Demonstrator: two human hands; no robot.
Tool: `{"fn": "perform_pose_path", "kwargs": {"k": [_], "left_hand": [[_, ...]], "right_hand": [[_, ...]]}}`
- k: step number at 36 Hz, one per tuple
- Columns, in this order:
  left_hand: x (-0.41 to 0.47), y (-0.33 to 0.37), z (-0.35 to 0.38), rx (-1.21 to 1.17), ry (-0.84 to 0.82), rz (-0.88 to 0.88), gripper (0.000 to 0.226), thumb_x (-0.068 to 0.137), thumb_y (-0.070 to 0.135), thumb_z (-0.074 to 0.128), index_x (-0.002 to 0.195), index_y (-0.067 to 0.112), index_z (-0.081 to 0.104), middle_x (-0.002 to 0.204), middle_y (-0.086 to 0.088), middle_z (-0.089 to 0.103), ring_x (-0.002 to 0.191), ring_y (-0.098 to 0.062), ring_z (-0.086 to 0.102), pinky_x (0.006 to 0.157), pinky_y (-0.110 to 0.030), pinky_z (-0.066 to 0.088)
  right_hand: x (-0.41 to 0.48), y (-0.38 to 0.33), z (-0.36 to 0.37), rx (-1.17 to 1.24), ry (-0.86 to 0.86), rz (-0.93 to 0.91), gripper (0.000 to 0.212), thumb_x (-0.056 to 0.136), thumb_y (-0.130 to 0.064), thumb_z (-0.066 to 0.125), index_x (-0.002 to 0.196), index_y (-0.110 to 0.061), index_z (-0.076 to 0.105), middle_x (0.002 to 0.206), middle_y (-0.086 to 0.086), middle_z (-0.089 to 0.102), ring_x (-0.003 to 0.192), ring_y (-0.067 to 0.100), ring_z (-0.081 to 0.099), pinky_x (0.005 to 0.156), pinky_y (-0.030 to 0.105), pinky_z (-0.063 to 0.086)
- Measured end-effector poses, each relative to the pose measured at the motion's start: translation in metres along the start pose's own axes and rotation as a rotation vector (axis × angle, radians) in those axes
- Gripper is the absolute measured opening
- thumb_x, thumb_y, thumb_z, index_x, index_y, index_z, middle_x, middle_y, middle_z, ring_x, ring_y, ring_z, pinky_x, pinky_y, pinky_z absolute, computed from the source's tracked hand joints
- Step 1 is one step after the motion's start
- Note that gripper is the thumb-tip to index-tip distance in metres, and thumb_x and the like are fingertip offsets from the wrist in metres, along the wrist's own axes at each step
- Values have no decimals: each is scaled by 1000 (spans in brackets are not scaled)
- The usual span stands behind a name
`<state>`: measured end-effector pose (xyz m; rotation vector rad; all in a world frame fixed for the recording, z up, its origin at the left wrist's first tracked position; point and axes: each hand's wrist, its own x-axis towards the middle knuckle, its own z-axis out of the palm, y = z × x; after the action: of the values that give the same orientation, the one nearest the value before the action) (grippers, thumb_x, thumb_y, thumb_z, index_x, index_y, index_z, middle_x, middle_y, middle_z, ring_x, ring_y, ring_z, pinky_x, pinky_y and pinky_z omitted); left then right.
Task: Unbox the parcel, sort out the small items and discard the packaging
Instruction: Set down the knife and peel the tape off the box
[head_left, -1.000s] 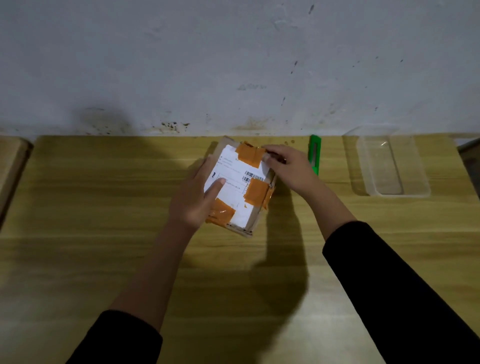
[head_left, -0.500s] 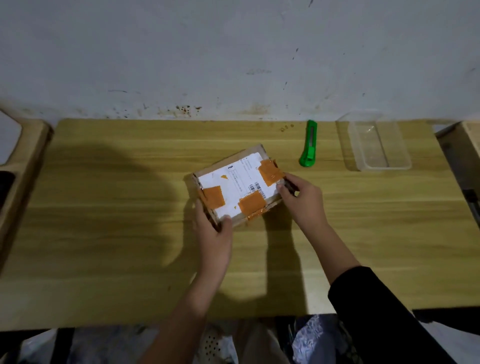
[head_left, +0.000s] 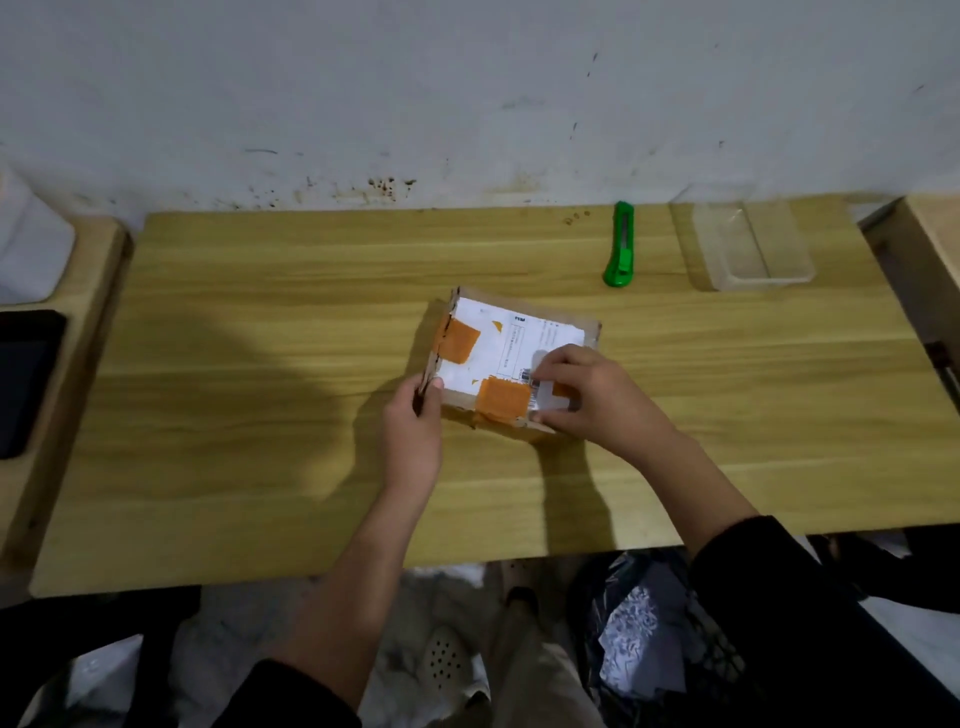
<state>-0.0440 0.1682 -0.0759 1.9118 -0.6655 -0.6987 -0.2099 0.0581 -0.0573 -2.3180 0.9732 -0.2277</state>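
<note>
While your left hand clamps the near-left corner of the flat brown cardboard parcel with orange tape patches on the wooden tabletop, your right hand pinches its near-right edge; yanking could tear it open and scatter what's inside.

- Parcel: cardboard, white label on top with orange tape patches; lies flat near the centre of the tabletop.
- Left grip: holds the parcel's 8 o'clock corner, thumb on top.
- Right grip: fingers curled over the 4 o'clock corner, thumb at the near edge.
- Green utility knife: on the tabletop at 1 o'clock from the parcel, apart from it.
- Clear plastic tray: at 2 o'clock, near the knife, not touching.
</note>
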Motion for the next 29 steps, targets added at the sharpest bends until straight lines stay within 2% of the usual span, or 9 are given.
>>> {"fn": "perform_pose_path", "kwargs": {"k": [3, 6, 10, 13, 15, 17, 19, 24, 29], "left_hand": [[-3, -3, 2, -2, 4, 29, 20, 96, 15, 46, 78, 13, 53, 56, 7, 38, 47, -2, 35, 47, -15, 29], [-1, -6, -1, -83, -46, -7, 18, 96, 13, 45, 92, 9, 62, 65, 6, 53, 53, 4, 41, 52, -13, 32], [0, -9, -4, -157, -83, -39, 27, 95, 12, 47, 115, 4, 63, 92, -27, 62, 61, 4, 43, 58, -13, 36], [0, -9, -3, -185, -81, -33, 28, 96, 9, 46, 117, 5, 63, 101, -33, 60, 65, 0, 46, 59, -13, 37], [-2, -4, -2, -180, -65, -20, 29, 96, 8, 45, 118, 4, 62, 106, -35, 58, 68, -19, 57, 58, -20, 42], [-5, 1, -2, -184, -55, -23, 30, 96, 8, 44, 121, 3, 60, 113, -38, 53, 92, -50, 50, 68, -47, 45], [-7, 3, -1, -199, -41, -49, 31, 96, 8, 45, 123, 3, 59, 116, -39, 49, 105, -52, 40, 82, -57, 40], [-7, 1, -3, -200, -22, -98, 32, 95, 11, 47, 125, 5, 58, 120, -31, 56, 110, -48, 44, 88, -55, 42], [-6, -2, -7, -180, -58, -32, 32, 95, 9, 48, 124, 5, 59, 117, -31, 57, 101, -37, 58, 70, -43, 47]], "right_hand": [[1, -1, 2, -15, -67, -16, 50, 66, -24, 81, 112, -9, 66, 112, 4, 57, 107, 20, 55, 88, 23, 42], [2, -5, -1, -30, -96, -36, 50, 68, -26, 79, 112, -8, 66, 111, 4, 54, 106, 17, 53, 90, 26, 44], [4, -11, -3, -53, -139, -32, 51, 68, -29, 79, 113, -10, 66, 112, 0, 49, 102, 10, 50, 86, 20, 41], [3, -13, -3, -49, -143, -36, 51, 65, -29, 81, 110, -10, 67, 108, -2, 45, 99, 7, 46, 87, 19, 40], [1, -15, -2, -43, -128, -42, 50, 65, -29, 81, 109, -9, 68, 109, 2, 48, 99, 8, 46, 88, 18, 40], [-1, -16, 0, -57, -105, -50, 48, 66, -31, 80, 107, -8, 69, 110, 5, 51, 101, 14, 51, 90, 26, 45], [-2, -16, 3, -75, -84, -44, 49, 65, -32, 79, 106, -8, 69, 111, 8, 53, 104, 20, 53, 91, 34, 48], [-4, -19, 4, -91, -41, -37, 58, 63, -30, 80, 115, -9, 64, 112, 12, 56, 105, 28, 56, 88, 35, 50], [-8, -23, 5, -88, -39, -37, 53, 66, -24, 77, 115, -9, 64, 111, 10, 59, 105, 26, 56, 85, 34, 49]]}}
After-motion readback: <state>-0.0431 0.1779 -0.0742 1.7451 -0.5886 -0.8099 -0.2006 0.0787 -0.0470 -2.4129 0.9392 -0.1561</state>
